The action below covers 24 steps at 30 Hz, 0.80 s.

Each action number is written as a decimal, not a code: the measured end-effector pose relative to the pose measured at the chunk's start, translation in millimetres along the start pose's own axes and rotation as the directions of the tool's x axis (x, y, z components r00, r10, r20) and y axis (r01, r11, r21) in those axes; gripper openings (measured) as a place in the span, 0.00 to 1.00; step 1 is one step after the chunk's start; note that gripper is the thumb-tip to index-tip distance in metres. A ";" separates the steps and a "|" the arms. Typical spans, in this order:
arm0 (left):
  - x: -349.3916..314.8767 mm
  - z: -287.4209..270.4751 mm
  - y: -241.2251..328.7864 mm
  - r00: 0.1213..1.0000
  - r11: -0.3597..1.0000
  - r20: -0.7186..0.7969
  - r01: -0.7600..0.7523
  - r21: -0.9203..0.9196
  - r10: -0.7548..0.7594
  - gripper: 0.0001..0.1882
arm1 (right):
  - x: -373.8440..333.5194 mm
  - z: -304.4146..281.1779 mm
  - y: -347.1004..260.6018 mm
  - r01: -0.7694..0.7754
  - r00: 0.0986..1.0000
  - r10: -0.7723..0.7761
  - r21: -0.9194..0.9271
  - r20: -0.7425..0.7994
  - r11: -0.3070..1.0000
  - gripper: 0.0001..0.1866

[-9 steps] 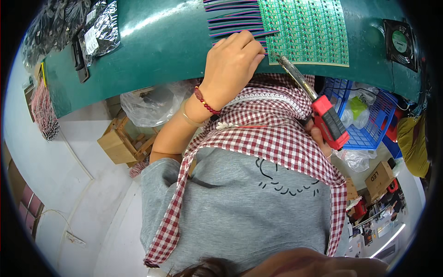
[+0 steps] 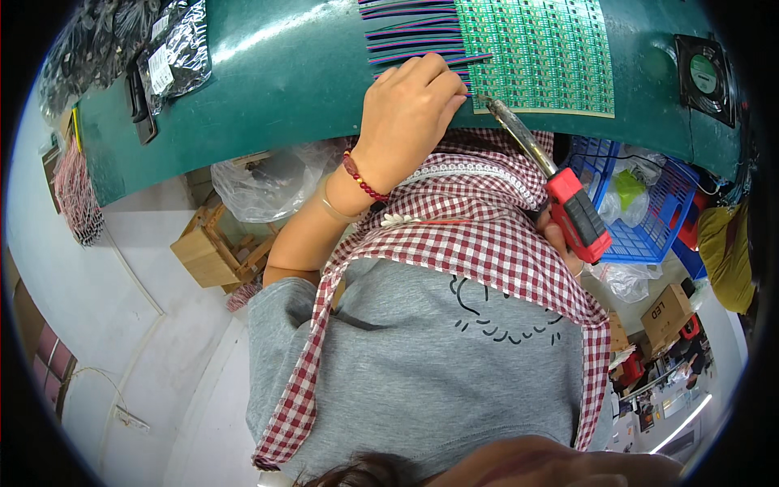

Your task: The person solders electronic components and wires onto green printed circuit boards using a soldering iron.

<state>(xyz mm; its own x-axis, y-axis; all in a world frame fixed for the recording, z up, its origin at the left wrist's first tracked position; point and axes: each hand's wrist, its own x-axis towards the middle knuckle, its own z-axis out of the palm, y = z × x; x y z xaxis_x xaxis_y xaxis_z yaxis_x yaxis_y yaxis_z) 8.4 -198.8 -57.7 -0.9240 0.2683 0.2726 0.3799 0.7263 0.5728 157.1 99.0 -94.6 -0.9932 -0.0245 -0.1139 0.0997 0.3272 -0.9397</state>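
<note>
My left hand [image 2: 410,105] is closed, its fingers pinching a thin wire at the lower left corner of a green circuit board panel [image 2: 540,61]. The fingertips are partly hidden under the hand. My right hand [image 2: 561,245] is wrapped round the red and black handle of a soldering iron [image 2: 578,213], which covers most of that hand. The iron slants up to the left, and its tip is at the panel's lower left corner, close to my left fingers. Several dark wires with coloured edges [image 2: 414,34] lie in a row along the panel's left side.
The panel lies on a green table [image 2: 284,89]. A small black fan [image 2: 704,77] stands at the right. Plastic-bagged goods [image 2: 174,61] and a black-handled tool [image 2: 139,105] lie at the left. Below the table edge are a blue basket [image 2: 645,239] and a wooden box [image 2: 207,252].
The soldering iron's handle has shifted very slightly left. My left hand stays in the same place on the wire.
</note>
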 end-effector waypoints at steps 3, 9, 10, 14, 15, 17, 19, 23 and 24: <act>-0.4 -0.1 0.4 1.000 1.000 -0.005 -0.001 0.005 0.001 0.05 | -0.3 0.7 -3.0 0.063 0.996 -0.064 -0.014 -0.059 0.998 0.13; -1.7 -0.4 0.0 1.000 1.000 -0.001 -0.007 0.027 0.007 0.05 | -4.1 -1.9 -0.6 -0.074 0.997 0.075 0.175 -0.003 0.982 0.13; -1.6 -0.5 0.4 1.000 0.999 0.006 -0.011 0.037 0.011 0.05 | -4.5 -1.4 2.4 -0.028 0.999 0.031 0.137 -0.020 0.990 0.13; -2.5 -0.2 0.0 1.000 0.999 0.007 -0.008 0.048 0.007 0.05 | 0.8 4.0 -2.8 -0.010 0.998 0.026 0.300 -0.050 0.954 0.15; -2.3 -0.3 0.1 1.000 0.998 0.012 -0.005 0.056 0.004 0.05 | 2.6 2.4 -3.9 -0.010 0.998 0.027 0.301 -0.051 0.954 0.15; -1.6 -1.4 1.1 1.000 0.998 0.018 -0.003 0.064 0.002 0.05 | 7.4 -2.2 -7.9 0.003 1.000 -0.002 0.233 -0.003 0.972 0.15; 0.7 -4.2 4.1 1.000 0.992 0.022 -0.024 0.121 0.021 0.06 | 15.0 -5.0 -24.8 -0.045 0.999 0.036 0.266 0.040 0.963 0.16; 13.1 3.3 4.6 0.998 0.993 -0.046 -0.032 0.116 0.037 0.07 | 23.7 -1.2 -36.8 -0.019 1.000 0.016 0.311 0.014 0.950 0.28; 19.1 8.0 3.2 0.997 0.992 -0.067 -0.024 0.122 0.032 0.07 | 24.9 0.2 -39.2 -0.019 1.000 0.015 0.312 0.015 0.950 0.28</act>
<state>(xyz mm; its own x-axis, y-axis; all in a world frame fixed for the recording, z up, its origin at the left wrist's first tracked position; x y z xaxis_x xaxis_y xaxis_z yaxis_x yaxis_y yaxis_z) -8.3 -186.4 -56.9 -0.9062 0.2484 0.3421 0.3935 0.7916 0.4674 128.5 85.3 -60.7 -0.9905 -0.0339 -0.1330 0.1325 0.0161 -0.9910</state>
